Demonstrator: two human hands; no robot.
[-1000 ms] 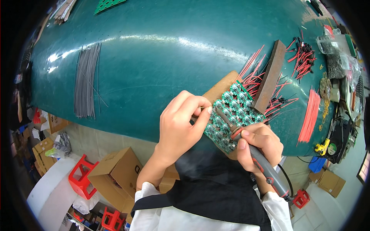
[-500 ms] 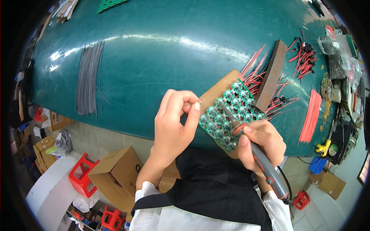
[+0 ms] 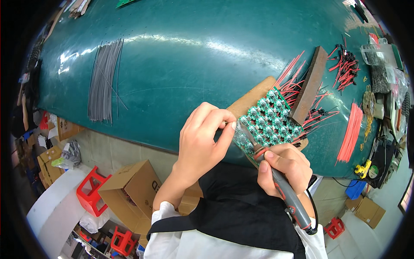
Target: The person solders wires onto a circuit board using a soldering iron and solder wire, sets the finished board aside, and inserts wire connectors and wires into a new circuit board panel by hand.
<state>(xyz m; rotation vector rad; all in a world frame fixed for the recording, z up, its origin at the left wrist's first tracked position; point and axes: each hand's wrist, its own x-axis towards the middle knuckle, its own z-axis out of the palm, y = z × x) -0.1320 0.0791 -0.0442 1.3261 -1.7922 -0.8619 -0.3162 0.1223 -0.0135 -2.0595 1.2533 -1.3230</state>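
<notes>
Gripping a soldering iron, the right hand works the green circuit panel on the wooden board; the left hand pinches a thin wire beside it.

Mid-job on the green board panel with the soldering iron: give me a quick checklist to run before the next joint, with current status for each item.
1. Soldering iron gripped firmly in the right hand: ok.
2. Iron tip on the green board panel: cannot tell; the tip is hidden at the panel's near edge.
3. Left hand pinching a thin wire beside the panel, fingertips close to the hot end: not ok, little margin.
4. Panel resting flat on the wooden board: ok.
5. Dark bar lying across the red wires at the panel's far side: ok.
6. Spare red wires lying near the right hand: ok.
</notes>
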